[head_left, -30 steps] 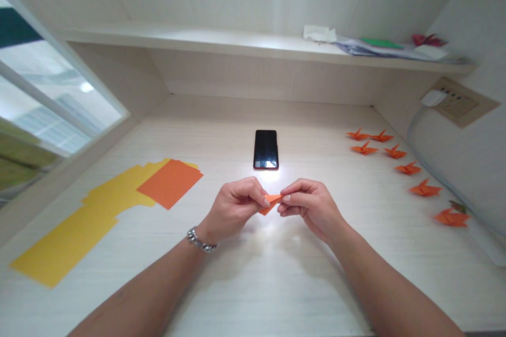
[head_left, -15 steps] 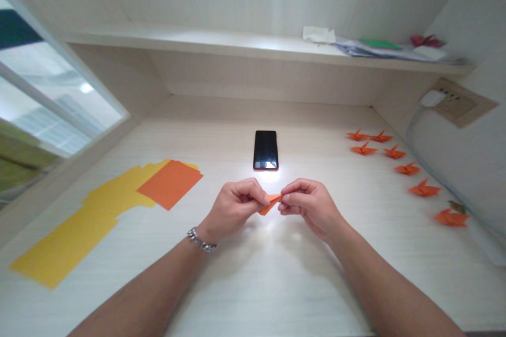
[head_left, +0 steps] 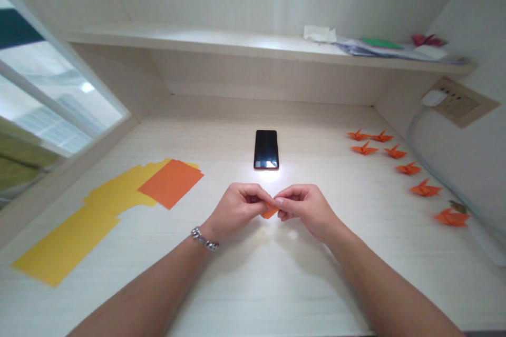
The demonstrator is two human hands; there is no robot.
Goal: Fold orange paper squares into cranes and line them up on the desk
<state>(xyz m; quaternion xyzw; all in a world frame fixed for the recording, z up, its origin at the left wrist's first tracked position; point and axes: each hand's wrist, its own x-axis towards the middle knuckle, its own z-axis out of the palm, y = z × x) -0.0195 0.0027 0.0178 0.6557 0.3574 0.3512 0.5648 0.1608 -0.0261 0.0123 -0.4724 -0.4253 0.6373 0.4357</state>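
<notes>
A small folded orange paper piece (head_left: pixel 270 212) is pinched between both hands just above the middle of the pale desk (head_left: pixel 253 274). My left hand (head_left: pixel 237 209), with a metal bracelet on its wrist, grips the paper's left side with fingers closed. My right hand (head_left: pixel 302 208) grips its right side, fingertips pressed against the left hand's. Most of the paper is hidden by the fingers.
A black phone (head_left: pixel 266 149) lies beyond the hands. An orange sheet (head_left: pixel 171 183) rests on yellow sheets (head_left: pixel 79 231) at the left. Several folded orange paper figures (head_left: pixel 408 168) line the right side. A wall socket with a white plug (head_left: pixel 433 98) and a shelf (head_left: pixel 256 45) with papers are behind.
Both hands have moved closer together and slightly down, so less of the orange paper shows between the fingers.
</notes>
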